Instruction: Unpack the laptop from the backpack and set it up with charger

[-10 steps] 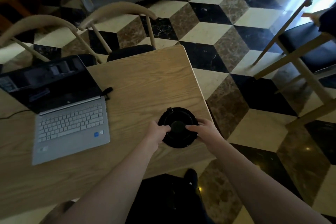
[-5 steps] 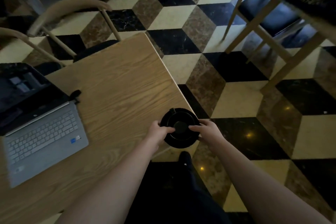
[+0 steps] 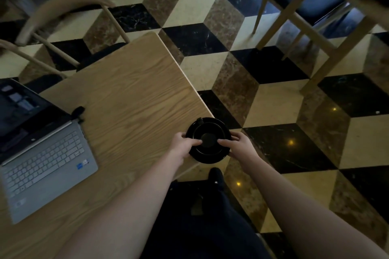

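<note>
A silver laptop (image 3: 45, 166) stands open on the wooden table (image 3: 130, 99) at the left, its dark screen cut off by the frame edge. A small black plug (image 3: 77, 111) sits at the laptop's right hinge. At the table's right edge, partly over the floor, is a round black disc-shaped object (image 3: 208, 140) with raised rings, perhaps a cable reel. My left hand (image 3: 183, 147) grips its left side and my right hand (image 3: 242, 145) grips its right side, thumbs on top. No backpack is in view.
Two curved wooden chair backs (image 3: 69, 6) stand beyond the table's far edge. Another wooden chair with a dark seat (image 3: 311, 0) stands on the checkered floor at the upper right. My dark-clad legs and a shoe (image 3: 214, 176) are below the table's edge.
The view has swung to the right, so the laptop slid toward the left edge of the frame. Both hands stay on the black disc at the table's right edge.
</note>
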